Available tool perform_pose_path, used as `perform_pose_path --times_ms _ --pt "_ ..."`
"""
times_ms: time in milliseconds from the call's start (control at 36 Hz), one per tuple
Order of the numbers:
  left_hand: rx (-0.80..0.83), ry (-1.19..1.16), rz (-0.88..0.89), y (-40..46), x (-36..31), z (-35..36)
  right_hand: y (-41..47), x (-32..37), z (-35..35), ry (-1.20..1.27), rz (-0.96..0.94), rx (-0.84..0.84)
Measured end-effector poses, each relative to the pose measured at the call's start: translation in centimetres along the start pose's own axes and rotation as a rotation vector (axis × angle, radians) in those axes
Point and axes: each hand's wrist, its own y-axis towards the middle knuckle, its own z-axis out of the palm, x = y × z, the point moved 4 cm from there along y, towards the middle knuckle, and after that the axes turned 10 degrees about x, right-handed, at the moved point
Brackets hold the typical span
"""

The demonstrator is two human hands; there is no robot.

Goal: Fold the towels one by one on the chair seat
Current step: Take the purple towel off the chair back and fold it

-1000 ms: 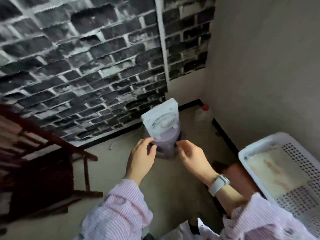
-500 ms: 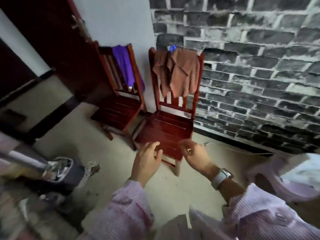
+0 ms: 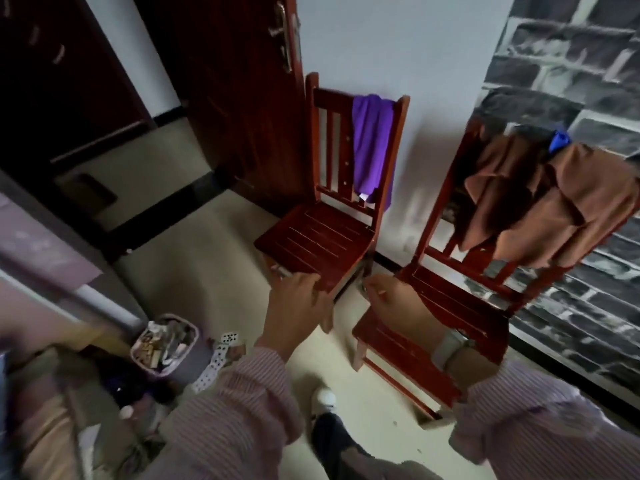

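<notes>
At far left stands a grey cabinet (image 3: 52,258), blurred, and below it a small bin (image 3: 166,344) full of scraps, with a strip of playing cards (image 3: 221,355) spilled on the floor beside it. Behind them a dark red door (image 3: 242,98) stands against the white wall (image 3: 398,46).

Two red wooden chairs face the viewer, both seats bare. The left chair (image 3: 322,237) has one purple towel (image 3: 374,147) draped over the right side of its back. The right chair (image 3: 433,327) carries brown towels (image 3: 554,202) hung over its back; they look like two, but the folds make the count unsure. A small blue bit (image 3: 559,142) shows at the top rail above them.

Two hands reach forward in striped pink sleeves. The left hand (image 3: 298,310) is loosely curled and holds nothing, in front of the left chair's front edge. The right hand (image 3: 394,303), with a pale watch (image 3: 450,348) on the wrist, is also loosely curled with nothing in it, over the right chair's seat.

The floor (image 3: 194,278) is pale cream with a black skirting line. One white shoe (image 3: 323,398) shows at the bottom. The right wall (image 3: 571,64) is grey brick pattern.
</notes>
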Motion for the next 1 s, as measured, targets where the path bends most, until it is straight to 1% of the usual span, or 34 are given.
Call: perform_pose_path --times_ms 111,194,361,500,611,722,806,889,1000 --pt "0.051 0.020 -0.006 9.2 4.0 -3.5 10.1 1.7 -1.3 0.044 0.054 -0.006" --pt "0.079 -0.006 0.009 14.8 6.2 -6.4 16.0 3.4 -2.6 0.081 0.100 -0.022" --pt "0.111 -0.071 0.050 24.7 10.2 -10.7 25.6 5.3 -5.6 0.098 0.147 -0.130" --pt "0.151 -0.042 0.176 34.1 11.5 -12.6 32.8 4.3 -9.0 0.112 0.267 -0.308" --pt "0.158 0.075 0.343 42.6 11.4 -13.6 38.4 2.9 -12.2 0.131 0.385 -0.460" --pt "0.214 0.138 0.506 50.0 10.7 -14.6 42.9 1.4 -15.5 0.154 0.519 -0.579" --pt "0.191 0.197 0.596 55.2 9.7 -15.5 45.8 0.5 -17.9 0.089 0.572 -0.628" --pt "0.167 0.280 0.666 59.9 8.4 -15.4 48.1 -0.6 -19.9 0.014 0.648 -0.636" --pt "0.111 0.339 0.753 64.5 6.4 -14.4 50.2 -2.2 -22.1 -0.218 0.716 -0.667"
